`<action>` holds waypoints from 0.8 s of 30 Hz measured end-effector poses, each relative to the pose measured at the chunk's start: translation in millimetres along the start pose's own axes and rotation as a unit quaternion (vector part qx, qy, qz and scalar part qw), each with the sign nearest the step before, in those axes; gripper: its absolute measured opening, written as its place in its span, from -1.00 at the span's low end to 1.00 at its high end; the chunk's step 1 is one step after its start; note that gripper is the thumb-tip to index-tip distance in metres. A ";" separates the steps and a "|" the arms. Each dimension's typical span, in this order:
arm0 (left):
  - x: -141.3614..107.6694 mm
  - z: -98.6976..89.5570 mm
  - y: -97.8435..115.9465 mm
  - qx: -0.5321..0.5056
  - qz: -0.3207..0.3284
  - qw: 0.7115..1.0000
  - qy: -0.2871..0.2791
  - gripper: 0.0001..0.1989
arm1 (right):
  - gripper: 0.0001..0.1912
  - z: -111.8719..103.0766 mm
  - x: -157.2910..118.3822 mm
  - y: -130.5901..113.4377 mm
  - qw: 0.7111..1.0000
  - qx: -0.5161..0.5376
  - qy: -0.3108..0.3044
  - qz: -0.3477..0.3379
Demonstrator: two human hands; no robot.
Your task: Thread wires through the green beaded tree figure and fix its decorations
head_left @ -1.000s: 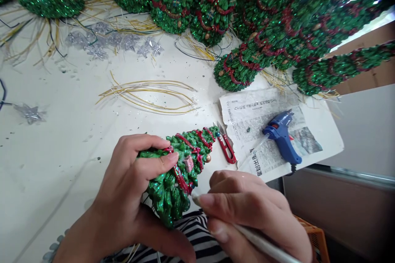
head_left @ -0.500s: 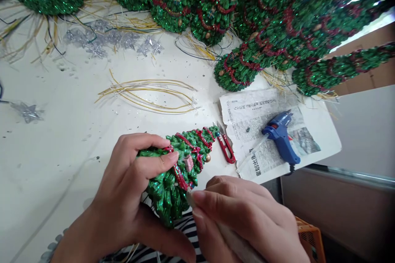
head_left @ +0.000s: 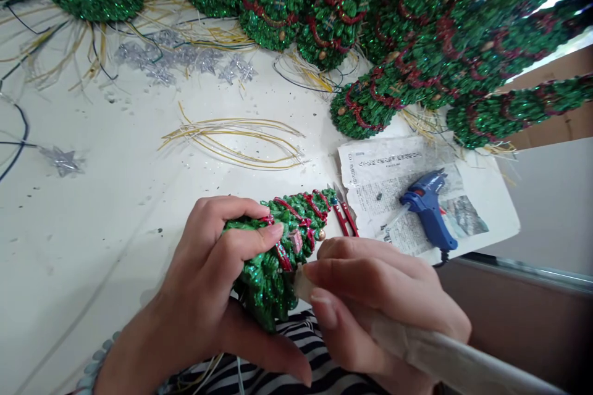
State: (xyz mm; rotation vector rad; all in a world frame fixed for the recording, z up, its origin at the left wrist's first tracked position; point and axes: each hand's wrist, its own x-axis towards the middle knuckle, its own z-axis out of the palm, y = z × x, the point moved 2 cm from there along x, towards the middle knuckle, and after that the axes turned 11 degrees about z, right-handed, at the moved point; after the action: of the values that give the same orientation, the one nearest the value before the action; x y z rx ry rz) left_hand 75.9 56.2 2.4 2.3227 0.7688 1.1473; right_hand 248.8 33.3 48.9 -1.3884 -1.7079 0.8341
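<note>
My left hand (head_left: 213, 284) grips a small green glitter Christmas tree (head_left: 271, 271) around its body, tip pointing up and right. Red garland, a pink gift box and a gold bauble decorate the tree. My right hand (head_left: 375, 296) is shut around a long white wrapped stick (head_left: 430, 345), whose pale end (head_left: 302, 284) presses against the tree's right side. That end is partly hidden by my fingers. Red-handled thread snips (head_left: 343, 217) lie just past the tree's tip, close to my right hand and partly hidden by the tree.
Several finished glitter trees (head_left: 273, 6) crowd the far side of the white table (head_left: 92, 247), with yellow wire bundles (head_left: 231, 139) and silver stars (head_left: 185, 58) in front. A blue glue gun (head_left: 428, 210) rests on newspaper (head_left: 393, 179) at right. Striped clothing (head_left: 278, 370) shows below.
My right hand has risen and moved closer to the tree, with more of the white stick showing. The view has shifted slightly, and the tree sits a little further right.
</note>
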 end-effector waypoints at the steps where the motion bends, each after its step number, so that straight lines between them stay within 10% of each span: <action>1: -0.1 0.3 -0.2 -0.002 -0.002 1.000 0.003 -0.26 | -0.87 1.5 1.6 -0.7 1.000 0.015 0.016 0.011; 24: 0.5 1.0 -1.4 0.000 0.010 1.000 0.003 -0.21 | -0.66 17.8 4.8 20.4 0.963 0.248 0.077 0.074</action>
State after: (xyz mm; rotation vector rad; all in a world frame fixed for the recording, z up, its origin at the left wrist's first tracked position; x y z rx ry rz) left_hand 76.6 57.5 1.3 2.3342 0.7483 1.1625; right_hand 242.5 41.7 23.4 -1.2027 -1.1792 1.1154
